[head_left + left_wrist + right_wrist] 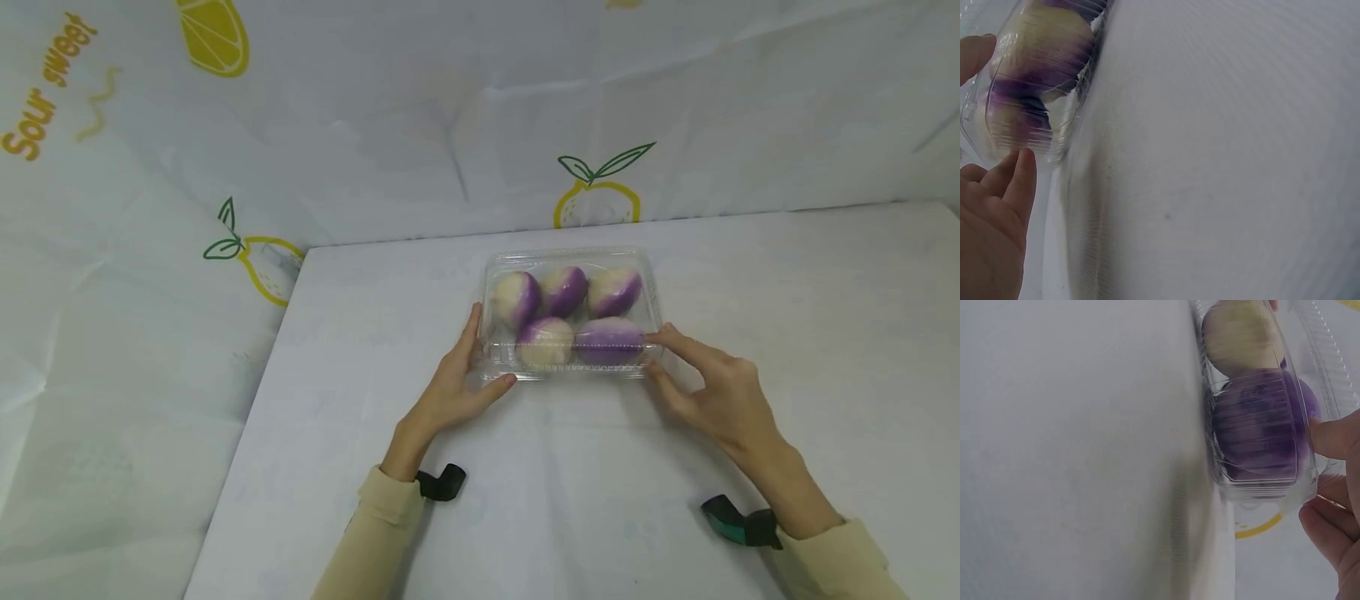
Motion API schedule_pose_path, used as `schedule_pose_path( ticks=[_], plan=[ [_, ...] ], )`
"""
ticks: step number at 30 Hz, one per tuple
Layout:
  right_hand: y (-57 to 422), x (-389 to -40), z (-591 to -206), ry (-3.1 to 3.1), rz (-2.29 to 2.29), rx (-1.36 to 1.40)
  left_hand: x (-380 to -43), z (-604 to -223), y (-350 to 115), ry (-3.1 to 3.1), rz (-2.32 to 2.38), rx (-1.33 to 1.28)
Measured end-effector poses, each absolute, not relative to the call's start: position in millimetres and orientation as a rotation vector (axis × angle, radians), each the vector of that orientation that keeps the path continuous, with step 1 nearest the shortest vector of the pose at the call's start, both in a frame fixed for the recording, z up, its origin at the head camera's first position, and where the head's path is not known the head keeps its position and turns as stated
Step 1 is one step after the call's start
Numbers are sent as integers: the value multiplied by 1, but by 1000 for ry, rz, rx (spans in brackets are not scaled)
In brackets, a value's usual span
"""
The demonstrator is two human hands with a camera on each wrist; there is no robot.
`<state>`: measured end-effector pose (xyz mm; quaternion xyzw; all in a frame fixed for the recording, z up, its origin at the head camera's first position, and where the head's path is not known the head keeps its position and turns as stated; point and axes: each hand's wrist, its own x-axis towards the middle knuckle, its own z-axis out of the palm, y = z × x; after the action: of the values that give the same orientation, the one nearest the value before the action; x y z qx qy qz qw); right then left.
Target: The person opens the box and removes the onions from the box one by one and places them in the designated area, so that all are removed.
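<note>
Nearest, pale sleeves [382, 510] and dark wristbands [442, 482], then both hands at the clear plastic box [501, 354], which sits mid-bench and appears to rest on it. Left grip [448, 392]: thumb and fingers spread apart in a wide V round the near left corner, fingers fairly straight along the side wall, thumb at the front edge, touching rather than clamped. Right grip [723, 398]: clamped on the box at its near right corner, thumb and fingers pinching the edge. Step in hand looks like steadying or handling the whole box; contents untouched, covered by plastic. Next move, as I judge it, calls for even, light pressure from both sides, since thin walls could flex or the lid could pop. Lid looks closed; can't tell if latched. Box is roughly rectangular, glossy, see-through, with fine ribbing on the walls and a beaded rim. Inside, five turnips [611, 342], by the look of them: two in the near row, three in the far row, rounded to oval, smooth, cream blending into purple, with shine on top, though that may be the plastic. Could be real or fake, can't tell. Bench [405, 325] has a matt white covering, fine weave in the wrist views. Farthest, a creased white backdrop [390, 167] with lemon drawings [596, 204] and orange-yellow "Sour sweet" lettering [63, 54].
</note>
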<state>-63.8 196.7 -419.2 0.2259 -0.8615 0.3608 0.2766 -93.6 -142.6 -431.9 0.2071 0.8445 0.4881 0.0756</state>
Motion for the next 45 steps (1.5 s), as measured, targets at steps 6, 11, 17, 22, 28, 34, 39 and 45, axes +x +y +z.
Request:
schedule_pose_path(
  ticks=[6,11,17,22,28,34,39,45],
  plan=[
    [197,-63,-414,-2314,945,639,-92,-434,-143,2506,1506,602],
    [198,-62,-408,-2275,876,667,-90,-435,-144,2479,1563,596],
    [199,-60,-394,-2294,862,684,-88,-433,-145,2476,1618,602],
    [201,-58,-383,-2311,851,682,-84,-431,-147,2449,1644,613],
    [202,-57,-376,-2268,875,688,-80,-430,-150,2452,1622,647],
    [201,-56,-368,-2226,894,692,-78,-427,-150,2452,1535,573],
    [199,-55,-360,-2223,877,686,-78,-426,-148,2413,1529,555],
    [201,-55,-351,-2236,851,695,-76,-424,-146,2438,1445,526]
  ],
)
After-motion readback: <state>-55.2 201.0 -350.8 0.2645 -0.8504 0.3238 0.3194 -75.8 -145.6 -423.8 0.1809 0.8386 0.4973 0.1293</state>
